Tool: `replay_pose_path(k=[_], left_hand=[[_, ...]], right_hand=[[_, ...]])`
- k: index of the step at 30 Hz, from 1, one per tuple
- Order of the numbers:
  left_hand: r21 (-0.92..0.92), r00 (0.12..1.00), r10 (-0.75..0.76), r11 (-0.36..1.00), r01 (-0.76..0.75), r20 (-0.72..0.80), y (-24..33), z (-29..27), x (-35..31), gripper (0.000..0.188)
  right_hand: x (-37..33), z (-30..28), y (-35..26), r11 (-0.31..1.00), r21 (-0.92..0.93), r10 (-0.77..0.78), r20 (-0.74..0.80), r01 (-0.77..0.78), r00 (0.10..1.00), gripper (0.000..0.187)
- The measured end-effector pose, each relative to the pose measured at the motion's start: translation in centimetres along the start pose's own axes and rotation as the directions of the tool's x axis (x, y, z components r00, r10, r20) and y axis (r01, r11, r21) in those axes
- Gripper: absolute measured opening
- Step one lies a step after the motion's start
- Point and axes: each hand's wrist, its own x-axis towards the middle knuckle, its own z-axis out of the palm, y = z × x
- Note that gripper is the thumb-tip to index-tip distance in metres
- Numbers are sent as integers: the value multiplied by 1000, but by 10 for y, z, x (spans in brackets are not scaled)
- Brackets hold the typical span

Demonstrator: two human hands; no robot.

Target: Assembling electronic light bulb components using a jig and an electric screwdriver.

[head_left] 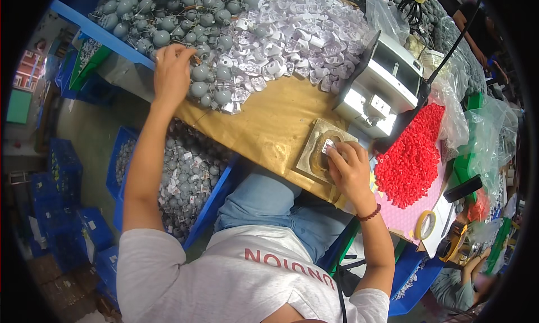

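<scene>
At the left edge of a heap of grey round bulb-shaped parts with thin wires (pixel 179 14), my left hand (pixel 173 70) has its fingers curled in among them. What lies between those fingertips is hidden. My right hand (pixel 351 168) pinches a small white plastic part (pixel 327 147) over a square block (pixel 306 160) with a brown ring (pixel 320 165) on top. Beside the grey parts spreads a heap of white plastic pieces (pixel 303 34). A white box-shaped device (pixel 387 81) with an open front stands beyond my right hand.
A pile of small red parts (pixel 407 160) lies on pink sheeting (pixel 398 217), with a tape roll (pixel 425 225) near its edge. A blue bin of mixed parts (pixel 191 182) stands below the yellow-brown tabletop (pixel 264 126). Another person (pixel 457 286) works at far right.
</scene>
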Motion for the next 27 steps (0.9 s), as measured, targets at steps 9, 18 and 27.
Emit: replay_pose_path(k=[9,18,27], left_hand=[[-161,989,104,983,-87,104,-24,-2,42,9],[-452,992,124,887,-94,37,91,-42,96,16],[-802,675,444,219,556,590,228,-35,43,26]], right_hand=[[1,0,-4,997,-60,39,44,-37,998,34],[10,-14,-18,949,257,209,-85,-181,974,32],[65,-37,-47,528,820,523,-109,-221,846,41]])
